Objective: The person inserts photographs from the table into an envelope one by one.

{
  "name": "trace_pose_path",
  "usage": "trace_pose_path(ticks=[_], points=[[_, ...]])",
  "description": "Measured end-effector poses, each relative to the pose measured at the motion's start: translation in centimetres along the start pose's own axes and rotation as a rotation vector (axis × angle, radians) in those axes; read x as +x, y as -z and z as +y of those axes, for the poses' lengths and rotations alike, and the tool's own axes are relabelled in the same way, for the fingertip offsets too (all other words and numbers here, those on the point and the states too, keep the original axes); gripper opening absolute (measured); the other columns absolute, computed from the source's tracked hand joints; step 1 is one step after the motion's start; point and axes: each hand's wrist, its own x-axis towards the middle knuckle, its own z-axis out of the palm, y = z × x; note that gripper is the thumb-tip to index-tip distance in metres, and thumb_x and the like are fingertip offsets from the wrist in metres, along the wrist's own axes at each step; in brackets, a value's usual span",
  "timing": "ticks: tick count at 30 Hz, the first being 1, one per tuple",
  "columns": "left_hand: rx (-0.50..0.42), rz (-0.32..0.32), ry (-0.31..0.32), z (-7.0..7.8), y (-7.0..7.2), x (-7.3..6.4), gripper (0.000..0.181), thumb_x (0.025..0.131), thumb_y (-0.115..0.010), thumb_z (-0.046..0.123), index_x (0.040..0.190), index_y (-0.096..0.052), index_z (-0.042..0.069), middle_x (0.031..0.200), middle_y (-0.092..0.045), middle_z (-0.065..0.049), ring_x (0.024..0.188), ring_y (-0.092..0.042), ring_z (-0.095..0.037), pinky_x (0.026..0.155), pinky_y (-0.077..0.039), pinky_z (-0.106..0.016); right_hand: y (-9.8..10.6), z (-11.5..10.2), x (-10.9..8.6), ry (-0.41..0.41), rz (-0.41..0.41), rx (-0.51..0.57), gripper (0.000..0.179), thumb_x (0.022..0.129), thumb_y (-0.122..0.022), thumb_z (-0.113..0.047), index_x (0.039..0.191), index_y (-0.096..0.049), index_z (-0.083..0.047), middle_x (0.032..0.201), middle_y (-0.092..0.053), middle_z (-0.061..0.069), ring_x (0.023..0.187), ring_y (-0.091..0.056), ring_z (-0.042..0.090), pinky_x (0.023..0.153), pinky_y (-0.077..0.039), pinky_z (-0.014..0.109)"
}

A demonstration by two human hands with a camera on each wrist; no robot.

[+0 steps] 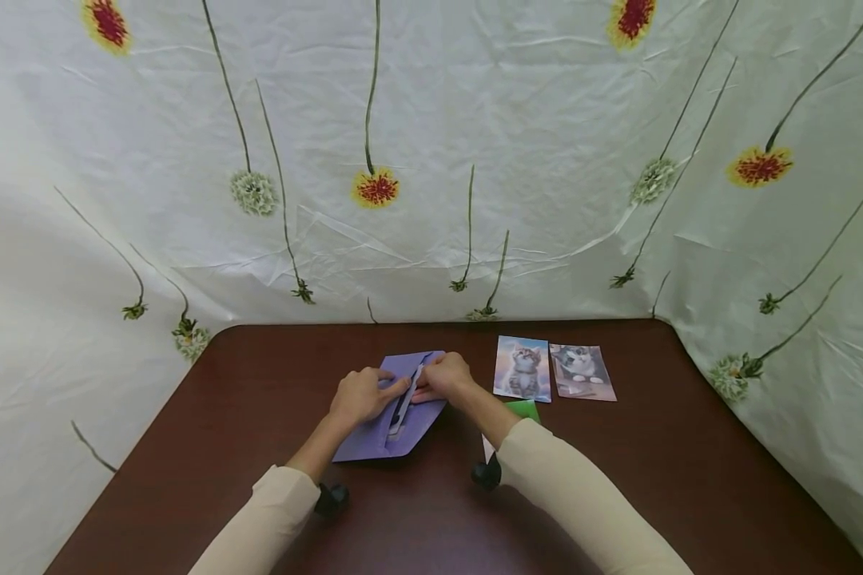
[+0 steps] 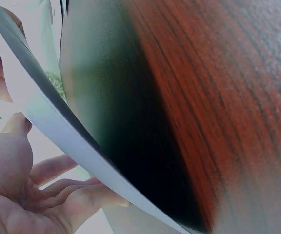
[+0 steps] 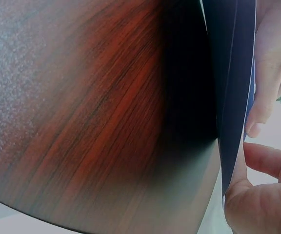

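Observation:
A purple envelope [image 1: 363, 442] lies slanted on the table with its long opening spread, and a whitish edge with dark marks [image 1: 403, 406] shows inside. My left hand [image 1: 359, 395] grips the envelope's left side, the thumb reaching to the opening. In the left wrist view, the left fingers [image 2: 87, 197] lie along the lit paper edge. My right hand [image 1: 443, 375] pinches the opposite side near the top of the opening. The right wrist view shows the right thumb [image 3: 250, 204] against the envelope's dark side [image 3: 235, 92]. What the fingertips touch inside the opening is partly hidden.
Right of the envelope lie two kitten pictures, a grey tabby one [image 1: 522, 369] and a grey-and-white one [image 1: 582, 372]. A green-and-white piece [image 1: 523, 409] is partly covered by my right forearm. The dark brown table [image 1: 259, 383] ends at a flowered cloth [image 1: 431, 120].

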Motion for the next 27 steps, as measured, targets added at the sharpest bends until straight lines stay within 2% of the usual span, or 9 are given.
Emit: trace_pose_path(ticks=[4,10,19,27], points=[[-0.009,0.008,-0.011,0.03,-0.12,-0.05,0.057,0.096,-0.061,0.054,0.125,-0.073,0.006,0.126,-0.070,-0.021,0.116,-0.066,-0.042,0.091,-0.054,-0.053,-0.10,0.19,0.05,0.012,0.014,-0.005,0.020,0.086,-0.057,0.012,0.104,-0.065,0.017,0.088,-0.072,0.027,0.077,-0.077,0.036,0.073,-0.062,0.037],[-0.005,0.018,-0.024,-0.20,-0.38,0.00,0.056,0.096,-0.061,0.053,0.124,-0.074,0.006,0.125,-0.070,-0.021,0.114,-0.067,-0.042,0.088,-0.055,-0.052,-0.29,0.44,0.37,0.007,0.031,-0.005,0.015,0.086,-0.060,0.012,0.099,-0.067,0.014,0.090,-0.073,0.028,0.081,-0.077,0.037,0.074,-0.062,0.038],[-0.004,0.021,-0.037,0.28,-0.17,-0.10,0.053,0.096,-0.061,0.049,0.122,-0.074,0.004,0.124,-0.070,-0.022,0.115,-0.066,-0.042,0.089,-0.055,-0.051,-0.27,0.61,0.69,0.010,0.043,0.017,0.014,0.085,-0.058,0.015,0.096,-0.066,0.013,0.087,-0.073,0.028,0.065,-0.076,0.027,0.069,-0.062,0.036],[-0.008,0.009,-0.023,0.16,-0.10,0.03,0.053,0.097,-0.062,0.050,0.123,-0.074,0.005,0.125,-0.070,-0.022,0.113,-0.067,-0.042,0.088,-0.056,-0.051,-0.39,0.46,0.42,0.031,0.056,-0.040,0.013,0.085,-0.058,0.013,0.090,-0.069,0.014,0.084,-0.073,0.030,0.074,-0.077,0.035,0.069,-0.062,0.036]])
